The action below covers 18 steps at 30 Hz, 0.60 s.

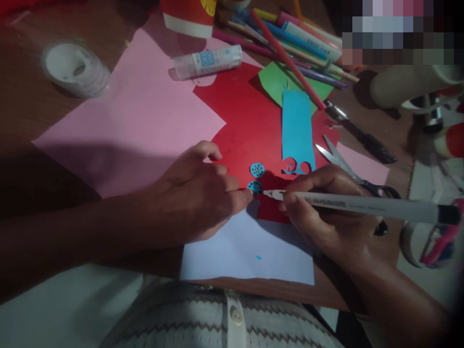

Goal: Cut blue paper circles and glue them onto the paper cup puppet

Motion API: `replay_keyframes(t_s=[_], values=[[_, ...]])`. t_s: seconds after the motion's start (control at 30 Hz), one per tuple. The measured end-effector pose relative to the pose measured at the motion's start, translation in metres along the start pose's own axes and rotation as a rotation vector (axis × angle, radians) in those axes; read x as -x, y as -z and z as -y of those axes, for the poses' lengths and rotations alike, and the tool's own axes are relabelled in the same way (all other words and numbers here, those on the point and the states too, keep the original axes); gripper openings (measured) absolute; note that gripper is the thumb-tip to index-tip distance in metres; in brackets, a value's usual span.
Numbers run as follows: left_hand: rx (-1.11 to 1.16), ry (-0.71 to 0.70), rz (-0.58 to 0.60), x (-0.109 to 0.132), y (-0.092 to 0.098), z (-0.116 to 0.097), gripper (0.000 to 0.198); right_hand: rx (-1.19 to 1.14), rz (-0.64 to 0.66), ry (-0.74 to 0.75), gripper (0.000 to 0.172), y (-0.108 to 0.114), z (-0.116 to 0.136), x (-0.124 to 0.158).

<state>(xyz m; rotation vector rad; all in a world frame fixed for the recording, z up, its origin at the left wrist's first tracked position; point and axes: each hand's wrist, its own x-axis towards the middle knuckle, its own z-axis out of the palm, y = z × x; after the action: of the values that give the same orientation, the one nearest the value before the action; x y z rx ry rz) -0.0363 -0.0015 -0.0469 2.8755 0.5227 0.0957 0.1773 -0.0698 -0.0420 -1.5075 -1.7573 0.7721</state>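
Observation:
My left hand [197, 193] lies curled on the red paper [246, 121], its fingertips pinching the edge of a small blue paper disc [255, 187]. My right hand [326, 208] grips a white marker pen [362, 203] whose tip touches that disc. A second dotted blue disc [257, 169] lies just above it. A blue paper strip [296, 128] with round cut-outs at its lower end rests on the red paper.
Pink paper [137, 116], white paper [250, 251] and green paper [275, 79] lie around. Scissors [348, 166], a glue stick [206, 62], a tape roll [76, 67], a red cup [188, 17], a dark knife [362, 137] and several coloured pens [290, 38] lie at the back.

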Motion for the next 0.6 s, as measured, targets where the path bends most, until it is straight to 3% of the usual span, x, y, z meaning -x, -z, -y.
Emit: replay_keyframes(t_s=[0.6], values=[[0.024,0.014,0.0,-0.0009,-0.0003,-0.0001,0.026,-0.014,-0.026,0.003,0.012,-0.0019,-0.0011,-0.0008]])
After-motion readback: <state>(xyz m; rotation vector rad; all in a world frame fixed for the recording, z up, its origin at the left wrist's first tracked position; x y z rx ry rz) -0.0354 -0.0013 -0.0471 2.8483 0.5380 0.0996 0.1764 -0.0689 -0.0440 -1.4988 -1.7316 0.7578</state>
